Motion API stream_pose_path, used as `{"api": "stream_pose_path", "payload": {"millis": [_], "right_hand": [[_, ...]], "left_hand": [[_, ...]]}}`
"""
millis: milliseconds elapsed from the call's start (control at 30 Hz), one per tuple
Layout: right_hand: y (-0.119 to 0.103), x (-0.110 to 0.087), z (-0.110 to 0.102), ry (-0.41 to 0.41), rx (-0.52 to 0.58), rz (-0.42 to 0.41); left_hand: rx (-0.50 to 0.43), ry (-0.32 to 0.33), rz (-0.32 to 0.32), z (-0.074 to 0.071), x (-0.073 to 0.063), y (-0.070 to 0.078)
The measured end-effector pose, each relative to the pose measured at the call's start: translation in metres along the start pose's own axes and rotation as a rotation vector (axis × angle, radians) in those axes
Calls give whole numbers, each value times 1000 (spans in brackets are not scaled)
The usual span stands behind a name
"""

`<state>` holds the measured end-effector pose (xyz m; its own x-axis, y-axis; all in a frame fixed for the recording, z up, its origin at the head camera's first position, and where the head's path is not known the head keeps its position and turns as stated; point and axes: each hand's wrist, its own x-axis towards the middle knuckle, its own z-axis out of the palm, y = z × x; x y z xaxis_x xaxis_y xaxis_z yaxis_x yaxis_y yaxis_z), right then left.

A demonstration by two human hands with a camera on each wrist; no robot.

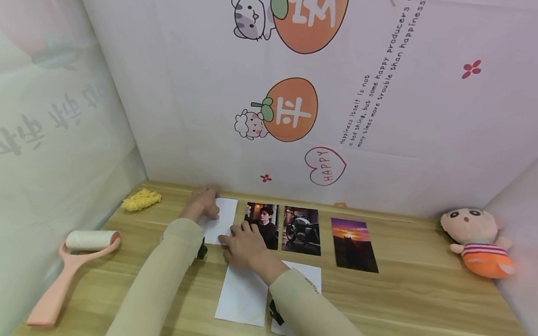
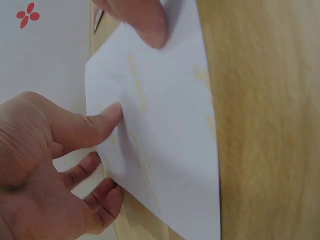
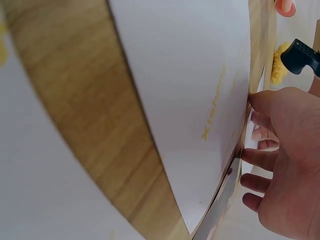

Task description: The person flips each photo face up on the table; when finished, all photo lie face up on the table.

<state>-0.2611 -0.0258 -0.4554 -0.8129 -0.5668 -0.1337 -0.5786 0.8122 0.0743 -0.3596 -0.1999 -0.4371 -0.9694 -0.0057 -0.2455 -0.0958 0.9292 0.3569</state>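
Note:
A blank-backed white card lies by the foot of the back wall. Against it is my left hand; in the left wrist view the thumb lies on the face of the card and the bent fingers reach round its edge. My right hand, fingers spread, rests across the lower left of the portrait photo card. Its thumb points at the white card. Below that hand are a second white card and a third white card, the latter partly hidden by the right forearm.
Right of the portrait lie a motorcycle photo card and a sunset photo card. A pink-handled lint roller and yellow yarn are at the left. A plush doll sits in the right corner.

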Motion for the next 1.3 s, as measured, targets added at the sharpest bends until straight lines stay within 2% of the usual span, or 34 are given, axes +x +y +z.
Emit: {"api": "stream_pose_path", "payload": {"millis": [167,367,600,733,900,1067,1300], "right_hand": [[1,1,1,4,33,7],[1,0,1,-7,25,9],[1,-3,-1,-8,26,7],[2,-1,1,-6,25,9],[1,0,2,-9,30,6],[1,0,1,4,22,6],[1,1,1,28,30,5]], "left_hand": [[8,61,-3,1,-4,6],[71,135,13,6,-6,13],[8,218,-25,11,-2,21],[42,206,-52,10,0,23],[104,179,-53,11,0,21],[51,189,-46,9,1,19],[-76,203,-44,3,3,14]]}}
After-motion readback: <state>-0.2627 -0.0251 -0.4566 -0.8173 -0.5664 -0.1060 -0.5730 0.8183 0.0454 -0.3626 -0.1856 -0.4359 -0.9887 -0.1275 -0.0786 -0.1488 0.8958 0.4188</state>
